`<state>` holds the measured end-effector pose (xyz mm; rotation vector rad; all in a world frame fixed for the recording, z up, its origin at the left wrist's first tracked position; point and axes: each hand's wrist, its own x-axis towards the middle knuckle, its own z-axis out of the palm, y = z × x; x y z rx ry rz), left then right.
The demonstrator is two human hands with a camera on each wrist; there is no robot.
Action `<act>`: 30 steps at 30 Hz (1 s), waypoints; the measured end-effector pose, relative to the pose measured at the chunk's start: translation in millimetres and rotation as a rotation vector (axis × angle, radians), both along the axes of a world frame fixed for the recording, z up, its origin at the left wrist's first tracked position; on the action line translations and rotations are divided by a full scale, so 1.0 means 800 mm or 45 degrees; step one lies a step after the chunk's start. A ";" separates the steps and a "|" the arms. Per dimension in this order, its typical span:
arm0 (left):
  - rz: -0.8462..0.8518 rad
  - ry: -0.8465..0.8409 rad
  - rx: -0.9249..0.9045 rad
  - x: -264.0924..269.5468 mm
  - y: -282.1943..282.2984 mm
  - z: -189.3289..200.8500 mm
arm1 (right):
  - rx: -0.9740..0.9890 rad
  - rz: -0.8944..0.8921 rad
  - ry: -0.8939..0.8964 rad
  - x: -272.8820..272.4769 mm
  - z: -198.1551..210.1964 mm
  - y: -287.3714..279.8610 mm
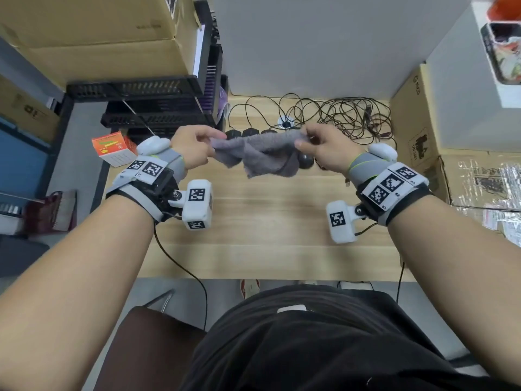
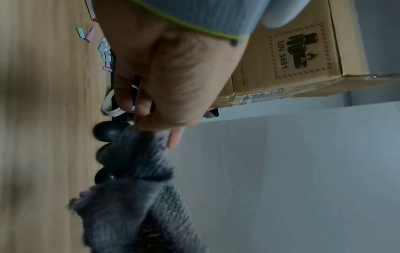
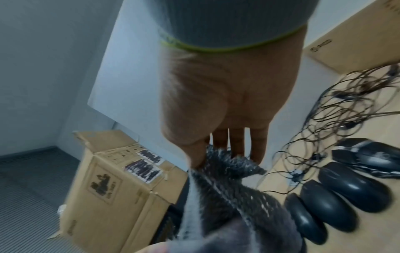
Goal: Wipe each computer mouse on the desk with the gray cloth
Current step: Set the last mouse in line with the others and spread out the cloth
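Observation:
The gray cloth (image 1: 262, 153) hangs above the wooden desk (image 1: 267, 221), stretched between both hands. My left hand (image 1: 210, 142) pinches its left corner and my right hand (image 1: 303, 139) pinches its right corner. Black computer mice (image 1: 250, 132) lie in a row on the desk just behind the cloth, partly hidden by it. One more mouse (image 1: 306, 160) shows under the cloth's right end. The right wrist view shows my right hand (image 3: 227, 102) gripping the cloth (image 3: 227, 196), with several mice (image 3: 327, 207) side by side. In the left wrist view my left hand (image 2: 173, 77) holds the cloth (image 2: 138, 196) above the mice (image 2: 106, 131).
Tangled mouse cables (image 1: 338, 114) cover the back of the desk. A cardboard box (image 1: 417, 131) stands at the right edge and stacked black trays (image 1: 158, 108) at the left. An orange and white carton (image 1: 112, 148) sits at the left corner. Small colored pieces (image 2: 103, 48) lie on the desk.

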<state>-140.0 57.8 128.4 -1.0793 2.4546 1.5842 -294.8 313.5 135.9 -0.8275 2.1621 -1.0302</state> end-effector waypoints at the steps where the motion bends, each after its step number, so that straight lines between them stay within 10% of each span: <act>1: -0.032 -0.044 0.017 -0.001 0.005 0.001 | -0.037 -0.020 0.019 0.002 0.007 -0.006; 11: -0.489 0.216 0.183 -0.043 0.110 0.026 | -0.029 0.419 0.244 0.017 0.058 -0.044; 20: -0.592 -0.239 -0.275 -0.022 0.084 -0.009 | 0.062 0.258 0.171 -0.020 0.065 0.004; 30: -0.432 -0.207 -0.401 0.009 0.030 -0.025 | 0.307 0.049 0.224 -0.026 0.003 0.032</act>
